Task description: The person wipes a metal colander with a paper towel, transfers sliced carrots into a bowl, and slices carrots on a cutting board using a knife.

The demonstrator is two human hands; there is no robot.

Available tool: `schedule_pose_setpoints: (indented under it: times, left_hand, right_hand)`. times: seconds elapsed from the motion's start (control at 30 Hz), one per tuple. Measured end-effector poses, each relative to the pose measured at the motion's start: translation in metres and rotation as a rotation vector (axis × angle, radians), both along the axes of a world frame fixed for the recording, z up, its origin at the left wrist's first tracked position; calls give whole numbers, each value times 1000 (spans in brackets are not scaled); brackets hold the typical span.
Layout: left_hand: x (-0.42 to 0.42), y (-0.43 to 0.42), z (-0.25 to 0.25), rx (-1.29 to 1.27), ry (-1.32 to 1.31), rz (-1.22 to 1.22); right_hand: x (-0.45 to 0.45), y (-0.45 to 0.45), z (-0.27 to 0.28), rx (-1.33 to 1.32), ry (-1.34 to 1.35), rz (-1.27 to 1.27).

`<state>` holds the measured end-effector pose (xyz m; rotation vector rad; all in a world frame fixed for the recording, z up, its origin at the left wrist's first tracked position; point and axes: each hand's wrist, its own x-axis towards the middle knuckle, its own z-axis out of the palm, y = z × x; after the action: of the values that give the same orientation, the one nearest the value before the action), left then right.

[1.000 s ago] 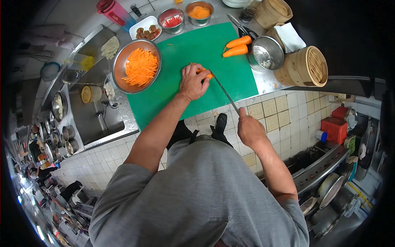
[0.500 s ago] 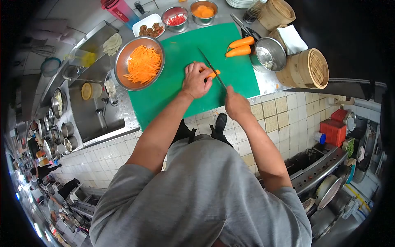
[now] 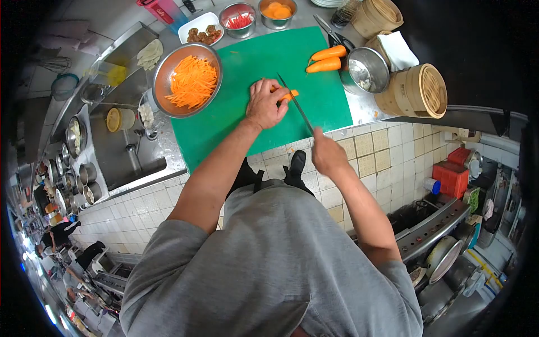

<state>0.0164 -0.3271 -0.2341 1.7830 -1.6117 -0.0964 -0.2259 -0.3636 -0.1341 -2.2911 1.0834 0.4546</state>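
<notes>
My left hand (image 3: 266, 105) presses a piece of carrot (image 3: 289, 95) against the green cutting board (image 3: 224, 135), its fingers curled over it. The handle of a knife (image 3: 300, 112) is in my right hand (image 3: 329, 153), past the board's near edge. The blade slants up and left across the carrot, just right of my left fingertips. Left on the board stands a metal bowl (image 3: 159, 92) of shredded carrot (image 3: 193, 82). Two whole carrots (image 3: 324, 64) lie at the board's right side.
Behind the board are a white dish (image 3: 185, 35) of brown pieces, a bowl of red strips (image 3: 240, 21) and a bowl of orange slices (image 3: 277, 11). Scissors (image 3: 331, 32), a metal bowl (image 3: 365, 71) and bamboo steamers (image 3: 412, 91) stand right; a sink (image 3: 120, 151) is left.
Compared with one second ago, my right hand and the knife have moved up and left. Since half a second ago they have shifted slightly right and down. My left hand stays on the carrot.
</notes>
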Motion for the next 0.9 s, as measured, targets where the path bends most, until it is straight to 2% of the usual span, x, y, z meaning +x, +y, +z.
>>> schedule_pose_setpoints:
  times: [0.13, 0.23, 0.37, 0.5, 0.63, 0.7, 0.77, 0.9]
  left_hand:
    - [1, 0, -1, 19, -7, -3]
    - [1, 1, 1, 16, 7, 1]
    - [3, 1, 1, 18, 2, 9]
    - [2, 2, 0, 14, 11, 19]
    - [2, 2, -1, 11, 17, 3]
    - [2, 1, -1, 14, 23, 1]
    - [2, 2, -2, 21, 26, -2]
    - [3, 2, 0, 14, -10, -11]
  right_hand:
    - [52, -19, -37, 19, -5, -42]
    - [57, -23, -55, -7, -49, -74]
    - [33, -11, -25, -41, -98, -62]
    - [-8, 16, 45, 21, 53, -77]
    - [-19, 25, 64, 83, 209, -60]
    - [-13, 20, 48, 82, 206, -72]
    - [-1, 8, 13, 0, 69, -6]
    - [54, -17, -39, -9, 31, -31]
